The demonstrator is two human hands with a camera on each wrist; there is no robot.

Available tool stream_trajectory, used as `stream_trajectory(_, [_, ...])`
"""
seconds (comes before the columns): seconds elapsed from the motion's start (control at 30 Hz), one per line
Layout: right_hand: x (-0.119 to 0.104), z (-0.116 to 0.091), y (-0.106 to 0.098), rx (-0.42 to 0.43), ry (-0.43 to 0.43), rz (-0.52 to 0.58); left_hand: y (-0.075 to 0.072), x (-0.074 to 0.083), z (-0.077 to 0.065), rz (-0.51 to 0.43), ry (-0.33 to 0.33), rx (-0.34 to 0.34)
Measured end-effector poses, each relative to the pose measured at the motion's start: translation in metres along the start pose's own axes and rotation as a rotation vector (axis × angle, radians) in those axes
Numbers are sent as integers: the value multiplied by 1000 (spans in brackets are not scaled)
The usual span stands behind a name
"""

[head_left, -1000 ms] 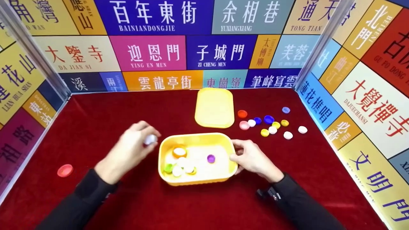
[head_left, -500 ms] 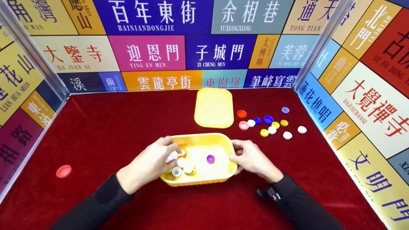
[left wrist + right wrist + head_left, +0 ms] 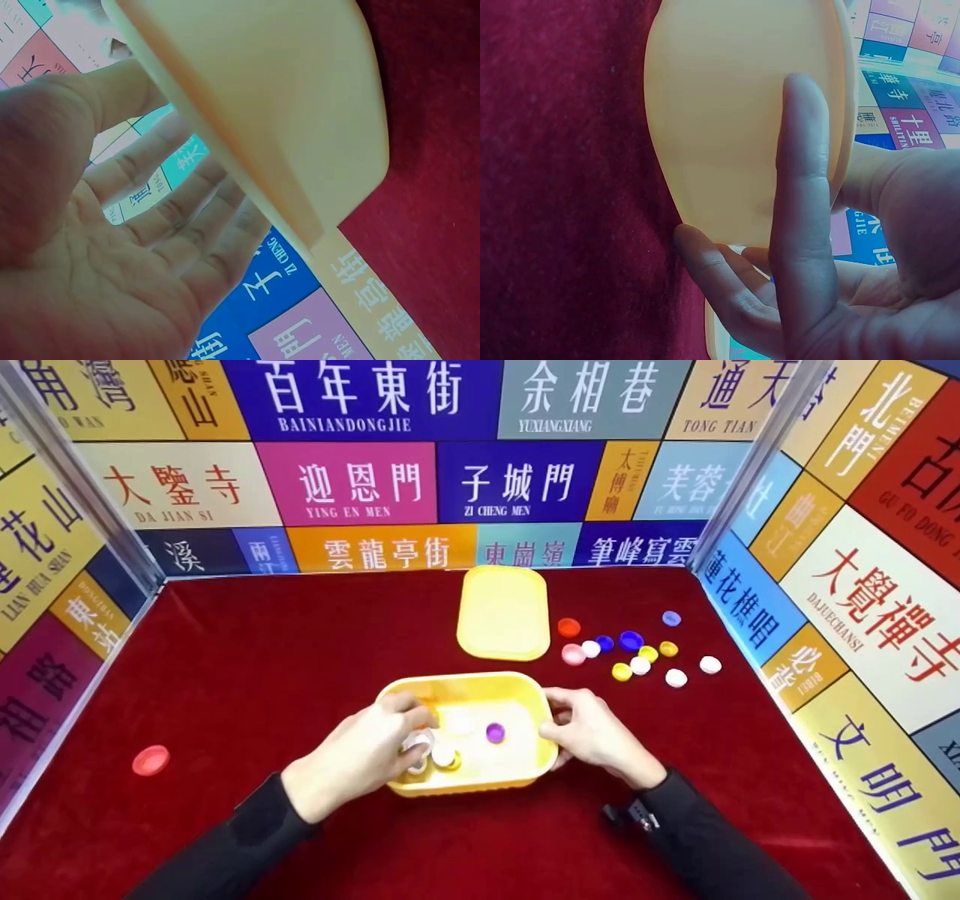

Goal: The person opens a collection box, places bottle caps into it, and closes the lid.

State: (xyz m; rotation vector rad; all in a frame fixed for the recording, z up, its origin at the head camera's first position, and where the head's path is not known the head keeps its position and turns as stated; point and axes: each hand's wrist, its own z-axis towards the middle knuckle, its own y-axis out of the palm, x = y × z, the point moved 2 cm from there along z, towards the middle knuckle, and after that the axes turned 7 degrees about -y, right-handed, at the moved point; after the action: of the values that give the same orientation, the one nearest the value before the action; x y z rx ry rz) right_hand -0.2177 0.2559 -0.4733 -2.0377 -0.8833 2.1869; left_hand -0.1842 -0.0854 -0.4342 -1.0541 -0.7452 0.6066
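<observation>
My left hand (image 3: 367,754) reaches over the left end of the yellow plastic box (image 3: 465,789), its thumb and fingers spread apart above white bottle caps (image 3: 421,739) inside. In the left wrist view, the fingertips are hidden behind the box wall (image 3: 300,97). At the right end, my right hand (image 3: 596,733) grips the box, thumb over the rim and fingers (image 3: 804,172) against the outer wall. A purple cap (image 3: 495,733) lies on the box floor, and a white cap (image 3: 445,754) sits near the front beside a yellow one.
Behind the box lies its yellow lid (image 3: 504,613). Several loose caps, among them a blue cap (image 3: 631,641) and a white cap (image 3: 676,678), are scattered to its right. A red cap (image 3: 151,760) rests far left. Printed panels (image 3: 345,484) wall in the red cloth (image 3: 300,615).
My left hand has moved right from outside the box to over its left end, bringing a white cap. A white cap now shows nearer the box's middle. The right hand keeps its grip.
</observation>
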Motion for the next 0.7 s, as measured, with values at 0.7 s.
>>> stream_trajectory(0.7, [1,0,0,-4,-2,0,-15,-31,-10,8,-110,92])
